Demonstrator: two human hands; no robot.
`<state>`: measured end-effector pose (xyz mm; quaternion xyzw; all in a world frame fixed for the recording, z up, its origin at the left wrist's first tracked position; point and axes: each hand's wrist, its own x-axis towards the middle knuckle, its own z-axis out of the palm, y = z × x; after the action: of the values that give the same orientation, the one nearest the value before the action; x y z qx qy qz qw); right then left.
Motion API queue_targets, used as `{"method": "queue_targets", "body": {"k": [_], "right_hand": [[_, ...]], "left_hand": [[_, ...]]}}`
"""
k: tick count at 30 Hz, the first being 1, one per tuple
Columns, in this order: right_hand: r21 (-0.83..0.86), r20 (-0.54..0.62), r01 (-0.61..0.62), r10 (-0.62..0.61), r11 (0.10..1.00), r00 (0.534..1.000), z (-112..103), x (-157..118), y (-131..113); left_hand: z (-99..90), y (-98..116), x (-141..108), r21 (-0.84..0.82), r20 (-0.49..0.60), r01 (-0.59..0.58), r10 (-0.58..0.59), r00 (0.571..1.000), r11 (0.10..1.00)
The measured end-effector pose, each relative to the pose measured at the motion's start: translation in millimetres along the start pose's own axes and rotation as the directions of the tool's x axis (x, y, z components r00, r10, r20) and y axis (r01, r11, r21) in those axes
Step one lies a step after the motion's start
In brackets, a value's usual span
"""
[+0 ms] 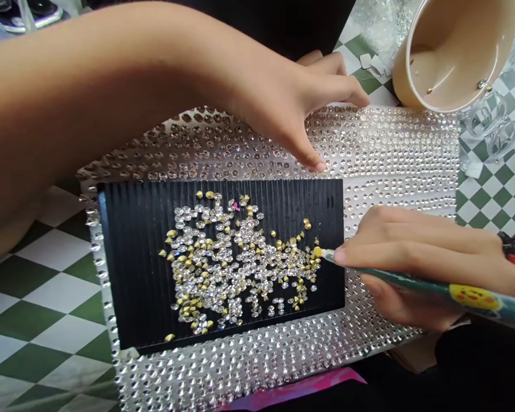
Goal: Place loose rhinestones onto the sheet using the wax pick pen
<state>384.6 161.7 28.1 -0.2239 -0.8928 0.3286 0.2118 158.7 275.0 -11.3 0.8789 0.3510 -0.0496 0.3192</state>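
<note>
My left hand (296, 100) rests with a fingertip on a sheet of clear rhinestones (381, 143), above a black ridged tray (137, 263); it holds nothing. My right hand (412, 266) is shut on a green rhinestone picker pen (433, 289) with a yellow wax tip (317, 252) and a yellow cartoon sticker. That tip touches the right edge of a loose pile of clear and gold rhinestones (240, 263) on the tray. Many stones lie point up, showing gold backs.
A tipped beige cup (448, 57) with a few stones inside lies at the top right, near clear plastic pieces (491, 126) and white scraps. The sheet sits on a green and white checkered surface (38, 320). Pink material (292, 392) shows at the bottom edge.
</note>
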Motion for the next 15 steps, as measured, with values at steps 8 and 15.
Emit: {"method": "queue_targets", "body": {"k": [8, 15], "right_hand": [[0.017, 0.154, -0.06, 0.057, 0.998, 0.986, -3.0, 1.2, 1.6], [0.024, 0.034, -0.091, 0.09, 0.996, 0.995, 6.7, -1.3, 2.3]], "left_hand": [[-0.9, -2.0, 2.2, 0.005, -0.01, -0.026, 0.026, 1.0, 1.0], [0.7, -4.0, 1.6, -0.016, -0.018, -0.031, 0.03, 0.999, 0.999]]}}
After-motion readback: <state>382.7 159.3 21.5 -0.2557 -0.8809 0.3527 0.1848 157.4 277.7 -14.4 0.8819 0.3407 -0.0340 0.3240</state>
